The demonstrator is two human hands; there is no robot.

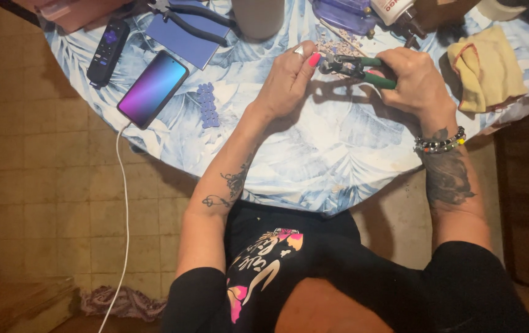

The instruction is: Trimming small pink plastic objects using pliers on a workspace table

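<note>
Round table [314, 179] with blue leaf-print cloth, seen from above. Far-left edge: black remote [108, 51], then a lit phone [153, 89] with a white charging cable [123, 216] hanging off the near-left edge to the floor. Behind it, black-handled pliers [193, 21] lie on a blue card [185, 38]. Small lilac strip of pieces [208, 106] sits just right of the phone. Mid table: left hand [288, 79] pinched shut, pink thumbnail touching something tiny at the tool's nose; can't tell what. Green-handled pliers [357, 68] held just above the far-middle of the table; right hand [417, 79] clamped around the handles. Scattered small bits [337, 44] just behind. Yellow cloth [486, 68] at the right edge. Risks, judged: squeeze too hard and the tiny piece pops loose into the scattered bits; tool nose sits close to the thumb, so a slip could nip it; a snagged cable would drag the phone off.
</note>
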